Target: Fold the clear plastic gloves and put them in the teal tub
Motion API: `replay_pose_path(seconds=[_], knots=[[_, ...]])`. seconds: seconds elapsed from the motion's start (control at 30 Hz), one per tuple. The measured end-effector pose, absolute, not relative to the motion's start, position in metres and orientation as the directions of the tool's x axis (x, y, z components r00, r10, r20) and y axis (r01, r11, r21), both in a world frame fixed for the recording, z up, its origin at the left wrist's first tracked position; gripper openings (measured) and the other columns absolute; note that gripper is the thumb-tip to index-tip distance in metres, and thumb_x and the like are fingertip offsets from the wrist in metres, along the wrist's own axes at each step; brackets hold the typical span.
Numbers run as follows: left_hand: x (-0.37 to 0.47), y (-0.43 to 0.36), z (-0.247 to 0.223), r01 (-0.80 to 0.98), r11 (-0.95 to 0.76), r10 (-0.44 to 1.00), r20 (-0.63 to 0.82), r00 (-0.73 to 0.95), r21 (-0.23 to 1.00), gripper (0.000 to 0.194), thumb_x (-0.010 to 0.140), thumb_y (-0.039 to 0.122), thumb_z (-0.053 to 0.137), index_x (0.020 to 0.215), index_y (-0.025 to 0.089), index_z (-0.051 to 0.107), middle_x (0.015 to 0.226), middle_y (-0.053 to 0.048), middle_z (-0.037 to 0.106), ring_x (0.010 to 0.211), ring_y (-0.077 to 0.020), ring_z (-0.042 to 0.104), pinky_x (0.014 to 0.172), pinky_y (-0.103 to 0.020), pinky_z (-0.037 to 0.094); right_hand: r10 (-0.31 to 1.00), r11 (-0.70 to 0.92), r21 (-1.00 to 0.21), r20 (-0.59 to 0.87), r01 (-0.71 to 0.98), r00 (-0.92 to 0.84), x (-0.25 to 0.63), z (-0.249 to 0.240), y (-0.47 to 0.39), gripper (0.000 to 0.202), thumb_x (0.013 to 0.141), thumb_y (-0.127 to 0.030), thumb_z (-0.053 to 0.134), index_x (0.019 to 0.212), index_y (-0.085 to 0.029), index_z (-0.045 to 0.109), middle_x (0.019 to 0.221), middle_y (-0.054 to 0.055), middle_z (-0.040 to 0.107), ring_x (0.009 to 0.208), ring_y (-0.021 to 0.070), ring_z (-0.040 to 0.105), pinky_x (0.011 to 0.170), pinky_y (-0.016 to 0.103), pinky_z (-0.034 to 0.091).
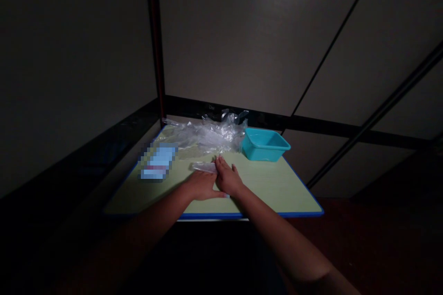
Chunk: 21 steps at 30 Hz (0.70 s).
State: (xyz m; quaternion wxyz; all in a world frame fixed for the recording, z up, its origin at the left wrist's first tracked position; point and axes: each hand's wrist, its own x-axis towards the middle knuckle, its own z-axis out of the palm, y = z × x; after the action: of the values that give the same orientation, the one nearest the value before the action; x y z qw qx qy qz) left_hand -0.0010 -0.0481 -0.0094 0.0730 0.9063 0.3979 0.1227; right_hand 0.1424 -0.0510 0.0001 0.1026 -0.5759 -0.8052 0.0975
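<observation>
Two hands meet over a folded piece of clear plastic

The left hand (202, 185) lies palm down, fingers loosely spread and thumb stretched right, touching the near side of the folded plastic (201, 166) in the middle of the table (273, 189). The right hand (229, 179) crosses the left fingertips, its fingers over the plastic's right end; whether it grips or only presses cannot be told.

Bare tabletop runs from the hands to the blue edge (214, 215) on the near side, and on the right too. On the far side, a crumpled heap of clear plastic (207, 134) takes up the room before the wall (235, 46). A turquoise tub (266, 154) stands just right of that heap, near the right edge. A flat, pixelated thing (159, 161) lies at the left, too blurred to name.
</observation>
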Motion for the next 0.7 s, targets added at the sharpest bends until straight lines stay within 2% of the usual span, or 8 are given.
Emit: replay_pose_path(seconds=[0.17,0.33,0.47,0.57,0.67,0.7], knots=[[-0.002,-0.050,-0.006,0.699,-0.659,0.751,0.196,0.630,0.279,0.094,0.066,0.067,0.060,0.139,0.015,0.033,0.145,-0.016,0.034,0.133,-0.0310,0.034,0.107,-0.040,0.028,0.941,0.337,-0.250,0.055,0.908,-0.334,0.143,-0.003,-0.050,0.070,0.080,-0.018,0.035,0.147,-0.019,0.013,0.153,0.006,0.013,0.140,0.0160,0.012,0.108,0.054,0.015],[-0.011,-0.054,-0.003,0.738,-0.637,0.768,0.267,0.583,0.222,0.094,0.065,0.066,0.061,0.140,0.017,0.034,0.146,-0.015,0.034,0.135,-0.0308,0.029,0.109,-0.042,0.024,0.937,0.344,-0.248,0.035,0.906,-0.347,0.143,-0.003,-0.050,0.075,0.078,-0.017,0.037,0.147,-0.024,0.010,0.154,0.004,0.011,0.140,0.0153,0.011,0.108,0.053,0.014],[-0.027,-0.054,-0.004,0.795,-0.565,0.821,0.255,0.512,0.221,0.071,0.074,0.062,0.054,0.132,0.022,0.046,0.142,-0.013,0.041,0.135,-0.0286,0.029,0.111,-0.049,0.014,0.935,0.350,-0.261,0.034,0.900,-0.354,0.143,-0.006,-0.050,0.078,0.077,-0.019,0.041,0.148,-0.022,0.008,0.154,0.006,0.009,0.140,0.0172,0.011,0.108,0.055,0.012],[-0.038,-0.050,0.001,0.833,-0.409,0.910,0.236,0.341,0.372,0.046,0.084,0.051,0.043,0.116,0.022,0.060,0.135,-0.010,0.051,0.134,-0.0271,0.031,0.110,-0.049,0.017,0.935,0.352,-0.281,0.067,0.893,-0.347,0.142,-0.008,-0.050,0.072,0.080,-0.018,0.036,0.148,-0.022,0.011,0.154,0.007,0.012,0.140,0.0186,0.014,0.107,0.057,0.013],[-0.044,-0.043,0.012,0.709,-0.194,0.978,0.194,0.081,0.678,0.044,0.087,0.045,0.034,0.092,0.016,0.068,0.111,-0.010,0.066,0.117,-0.0245,0.051,0.101,-0.038,0.035,0.935,0.354,-0.295,0.078,0.887,-0.347,0.140,-0.010,-0.049,0.069,0.081,-0.017,0.034,0.147,-0.020,0.013,0.153,0.009,0.013,0.139,0.0213,0.017,0.106,0.060,0.012],[-0.045,-0.041,0.016,0.702,-0.157,0.983,0.176,0.046,0.695,0.049,0.089,0.046,0.029,0.087,0.016,0.067,0.102,-0.009,0.069,0.105,-0.0237,0.058,0.093,-0.035,0.041,0.935,0.352,-0.301,0.076,0.886,-0.346,0.140,-0.011,-0.049,0.069,0.082,-0.017,0.033,0.147,-0.020,0.013,0.153,0.009,0.013,0.139,0.0217,0.017,0.105,0.061,0.011]])
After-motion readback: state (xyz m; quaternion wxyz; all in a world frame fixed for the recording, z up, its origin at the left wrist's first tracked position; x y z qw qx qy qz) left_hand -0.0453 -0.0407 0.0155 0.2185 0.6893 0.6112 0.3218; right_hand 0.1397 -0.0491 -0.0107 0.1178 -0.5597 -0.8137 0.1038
